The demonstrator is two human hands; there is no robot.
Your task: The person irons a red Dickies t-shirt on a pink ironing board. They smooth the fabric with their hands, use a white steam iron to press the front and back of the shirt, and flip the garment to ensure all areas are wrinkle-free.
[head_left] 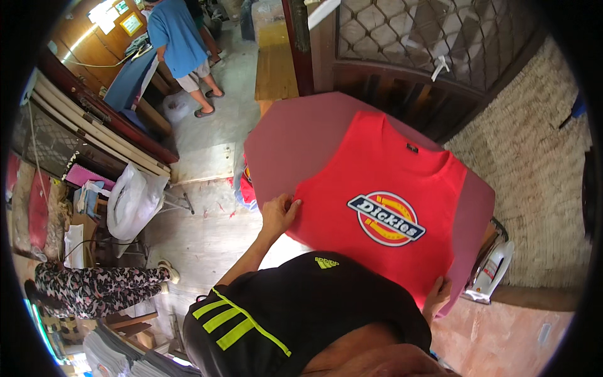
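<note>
The two hands are well apart, one on each side of a red shirt (326, 176). The shirt lies spread out on a worktop (289, 132) with a dull pinkish-purple cover. It goes from near the far edge down to the near edge, and bare cover shows at the far left corner and along the right edge.

The left hand (278, 215) is at the left edge of the worktop. Its thumb and pointing finger are close together, with the side of the red shirt pinched between them. The other fingers are bent in.

The right hand (436, 296) is at the near right corner of the worktop. Its fingers are a bit bent and touch the bottom right part of the red shirt. Its thumb is hard to see, so I cannot tell if it pinches the cloth or just rests on it.

The neck hole of the shirt is toward the far right, with a small dark tag (412, 148) in it. A big round badge (386, 218) in blue, white and yellow is on the front. An iron (494, 270) stands just beside the right edge of the worktop, near the right hand.
</note>
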